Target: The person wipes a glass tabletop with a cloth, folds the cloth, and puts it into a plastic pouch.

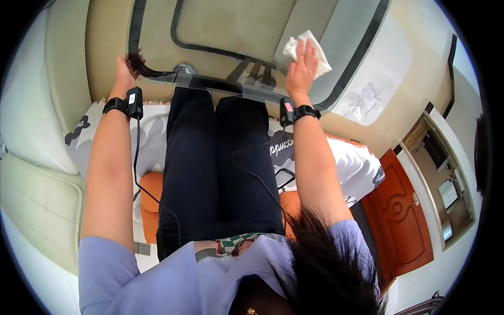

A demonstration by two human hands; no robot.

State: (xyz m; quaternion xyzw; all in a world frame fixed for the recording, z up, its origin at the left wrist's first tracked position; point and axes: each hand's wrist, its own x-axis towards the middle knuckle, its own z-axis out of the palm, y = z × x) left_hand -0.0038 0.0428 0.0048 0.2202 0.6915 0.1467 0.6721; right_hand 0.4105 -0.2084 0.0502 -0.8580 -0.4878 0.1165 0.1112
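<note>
A glass tabletop (231,26) with a dark border spans the top of the view in front of my knees. My left hand (127,69) grips its dark edge at the left corner, fingers curled at the rim. Over the right part of the glass, my right hand (303,71) presses a crumpled white tissue (321,62), which sticks out past the fingers. Both wrists carry black straps with small boxes and cables.
A pale sofa (42,194) runs along the left. A clear crumpled plastic piece (365,100) lies right of the glass. Beneath my legs is a white and grey printed cover (346,163) with orange edging. A red-brown door (401,215) stands at the right.
</note>
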